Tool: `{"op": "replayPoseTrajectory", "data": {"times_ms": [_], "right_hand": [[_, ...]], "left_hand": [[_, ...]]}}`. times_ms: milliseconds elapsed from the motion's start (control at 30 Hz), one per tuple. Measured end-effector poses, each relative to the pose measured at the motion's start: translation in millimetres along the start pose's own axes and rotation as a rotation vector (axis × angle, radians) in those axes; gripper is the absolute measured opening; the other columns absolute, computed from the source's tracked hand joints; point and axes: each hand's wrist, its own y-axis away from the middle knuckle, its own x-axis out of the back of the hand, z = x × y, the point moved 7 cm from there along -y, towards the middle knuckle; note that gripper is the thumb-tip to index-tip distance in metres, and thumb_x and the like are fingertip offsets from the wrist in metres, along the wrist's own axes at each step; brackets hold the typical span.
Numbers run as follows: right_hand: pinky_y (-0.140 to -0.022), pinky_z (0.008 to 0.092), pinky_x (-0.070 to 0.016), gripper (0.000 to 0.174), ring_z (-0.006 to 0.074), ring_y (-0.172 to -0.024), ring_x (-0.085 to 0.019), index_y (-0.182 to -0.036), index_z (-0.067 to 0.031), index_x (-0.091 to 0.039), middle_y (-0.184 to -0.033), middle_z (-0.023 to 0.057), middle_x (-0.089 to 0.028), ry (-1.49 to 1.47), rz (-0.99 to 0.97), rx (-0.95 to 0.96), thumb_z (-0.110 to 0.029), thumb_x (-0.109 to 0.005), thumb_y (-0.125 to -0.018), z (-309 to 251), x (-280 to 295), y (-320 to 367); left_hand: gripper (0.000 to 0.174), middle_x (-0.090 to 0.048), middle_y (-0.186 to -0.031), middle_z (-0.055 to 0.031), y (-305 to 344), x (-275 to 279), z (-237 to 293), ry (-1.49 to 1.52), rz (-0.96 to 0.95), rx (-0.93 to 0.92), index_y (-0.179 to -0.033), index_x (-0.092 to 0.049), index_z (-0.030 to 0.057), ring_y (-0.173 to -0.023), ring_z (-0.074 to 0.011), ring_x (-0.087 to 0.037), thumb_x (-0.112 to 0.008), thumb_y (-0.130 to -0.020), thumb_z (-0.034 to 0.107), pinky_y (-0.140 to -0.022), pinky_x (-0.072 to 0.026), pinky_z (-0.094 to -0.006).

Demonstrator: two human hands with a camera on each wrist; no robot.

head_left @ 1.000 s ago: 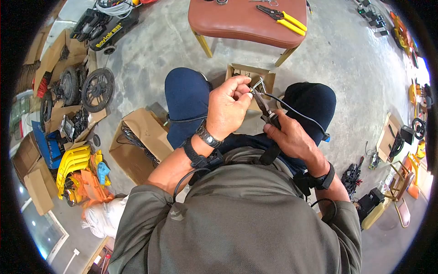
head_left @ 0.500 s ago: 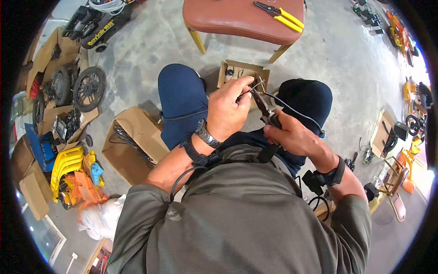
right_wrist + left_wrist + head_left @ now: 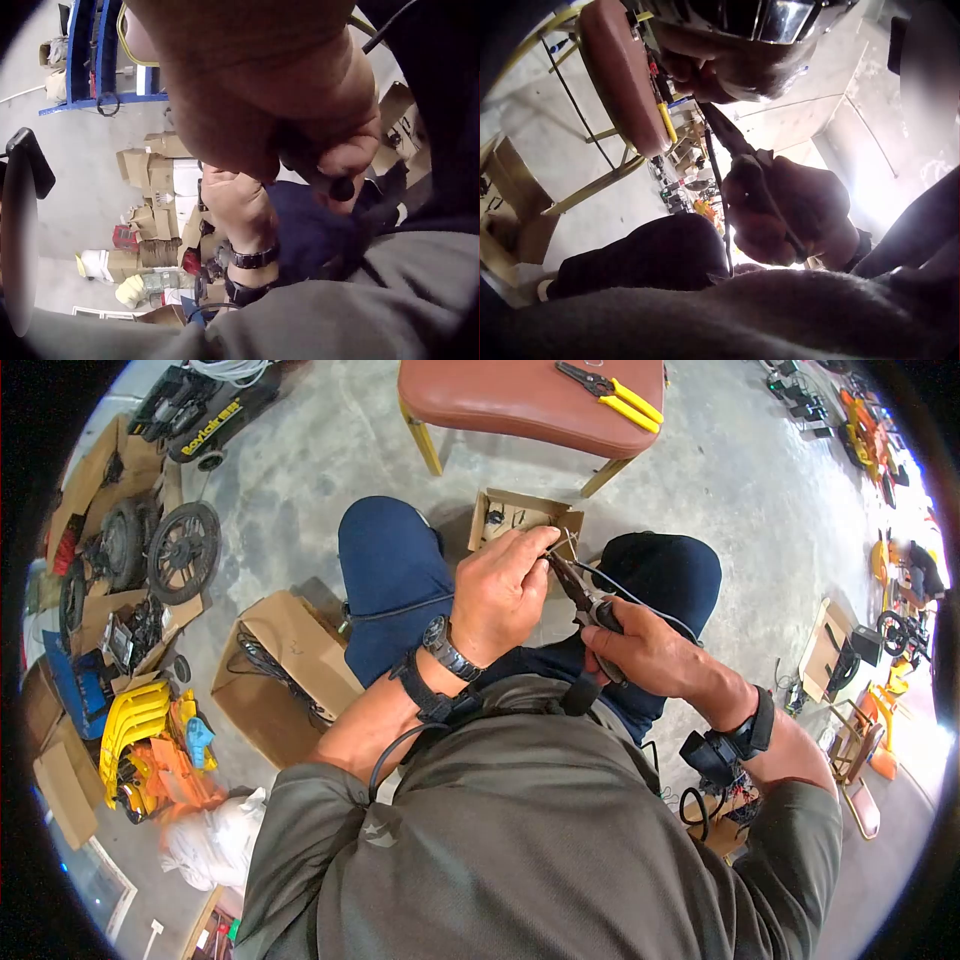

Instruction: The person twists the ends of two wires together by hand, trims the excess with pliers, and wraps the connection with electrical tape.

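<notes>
Over the lap, my left hand (image 3: 500, 595) pinches the stripped end of a dark cable between thumb and forefinger. Thin bare wires (image 3: 568, 544) stick out past those fingertips. My right hand (image 3: 645, 648) grips dark pliers (image 3: 575, 588), whose jaws reach up to the wires right beside the left thumb. From there the cable (image 3: 625, 593) runs over the right knee. In the left wrist view the pliers (image 3: 727, 135) point up at the left fingers, with the cable (image 3: 717, 176) hanging alongside. The right wrist view shows a handle end (image 3: 342, 188) below the right palm; the jaws are hidden there.
Ahead stands a brown padded stool (image 3: 520, 405) with yellow-handled wire strippers (image 3: 625, 400) on it. A small open carton (image 3: 480, 525) lies between the knees and the stool. Left of the legs is a larger cardboard box (image 3: 300, 660) with cables inside; wheels (image 3: 185, 553) lie farther left.
My right wrist and forearm have swung outward to the right, and a pliers handle now shows below the palm. The left hand keeps its pinch by the jaws. The whole view has shifted slightly.
</notes>
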Motion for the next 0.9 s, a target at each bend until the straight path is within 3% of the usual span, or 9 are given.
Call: {"op": "replayPoseTrajectory", "data": {"times_ms": [67,167,267,400,500,667,800,900], "right_hand": [[-0.064,0.0318,-0.0495,0.035,0.0145,-0.068,-0.062,-0.087,0.0022,-0.060,-0.072,0.0056,-0.064,-0.022,-0.003,-0.033,-0.028,-0.056,-0.102,-3.2,0.6,0.4],[-0.064,0.0272,-0.0475,0.027,0.0113,-0.073,-0.064,-0.103,0.0007,-0.058,-0.081,0.0047,-0.068,0.121,-0.117,-0.080,-0.026,-0.056,-0.103,-10.2,3.1,1.1],[-0.060,0.0262,-0.0461,0.029,0.0109,-0.076,-0.067,-0.104,-0.0008,-0.059,-0.084,0.0055,-0.071,0.081,-0.137,-0.058,-0.029,-0.056,-0.103,-3.8,8.4,-2.4],[-0.054,0.0257,-0.0438,0.028,0.0107,-0.074,-0.070,-0.103,-0.0040,-0.059,-0.088,0.0043,-0.074,0.098,-0.166,-0.183,-0.032,-0.054,-0.103,-18.4,19.3,4.6],[-0.058,0.0294,-0.0486,0.035,0.0169,-0.067,-0.069,-0.095,0.0018,-0.059,-0.080,0.0106,-0.072,0.116,-0.161,-0.196,-0.033,-0.057,-0.101,-28.6,25.1,6.8],[-0.050,0.0296,-0.0474,0.033,0.0181,-0.061,-0.069,-0.095,-0.0013,-0.059,-0.076,0.0098,-0.071,0.256,-0.205,-0.328,-0.034,-0.055,-0.101,-36.0,34.6,6.5],[-0.043,0.0277,-0.0429,0.029,0.0184,-0.060,-0.069,-0.097,-0.0040,-0.058,-0.073,0.0088,-0.069,0.138,-0.198,-0.383,-0.033,-0.055,-0.102,-33.8,41.1,4.6],[-0.044,0.0281,-0.0440,0.029,0.0187,-0.061,-0.070,-0.099,-0.0043,-0.057,-0.076,0.0097,-0.070,0.170,-0.202,-0.391,-0.033,-0.055,-0.101,-36.2,43.0,3.2]], "left_hand": [[0.037,-0.068,-0.089,-0.0148,-0.2,-0.7,-1.5,-0.001,-0.013,0.004,-0.116,-0.065,0.0050,-0.079,-0.0294,-0.070,-0.067,-0.081,-0.007,-0.068,-0.0554,-0.0348],[0.037,-0.069,-0.091,-0.0152,1.3,-2.1,-1.2,-0.017,-0.016,-0.015,-0.116,-0.065,0.0051,-0.079,-0.0303,-0.070,-0.067,-0.081,-0.006,-0.069,-0.0555,-0.0356],[0.038,-0.069,-0.093,-0.0153,0.8,-2.0,1.4,-0.036,-0.030,-0.053,-0.116,-0.065,0.0054,-0.080,-0.0316,-0.070,-0.067,-0.080,-0.007,-0.070,-0.0556,-0.0364],[0.040,-0.070,-0.095,-0.0150,1.3,-2.2,3.2,-0.045,-0.036,-0.106,-0.117,-0.066,0.0061,-0.081,-0.0331,-0.069,-0.067,-0.079,-0.007,-0.070,-0.0555,-0.0372],[0.041,-0.070,-0.095,-0.0157,2.4,-3.5,3.9,-0.060,-0.066,-0.099,-0.118,-0.065,0.0067,-0.082,-0.0340,-0.069,-0.067,-0.080,-0.007,-0.070,-0.0554,-0.0383],[0.043,-0.069,-0.096,-0.0165,2.4,-6.8,6.1,0.001,-0.078,-0.140,-0.120,-0.065,0.0072,-0.082,-0.0358,-0.069,-0.067,-0.079,-0.008,-0.072,-0.0553,-0.0389],[0.043,-0.070,-0.097,-0.0166,3.1,-6.7,4.8,0.022,-0.102,-0.100,-0.119,-0.065,0.0066,-0.085,-0.0350,-0.070,-0.067,-0.079,-0.010,-0.074,-0.0554,-0.0386],[0.042,-0.070,-0.099,-0.0165,3.3,-8.0,0.5,0.024,-0.111,-0.064,-0.118,-0.066,0.0062,-0.087,-0.0339,-0.070,-0.067,-0.079,-0.010,-0.075,-0.0556,-0.0383]]}}
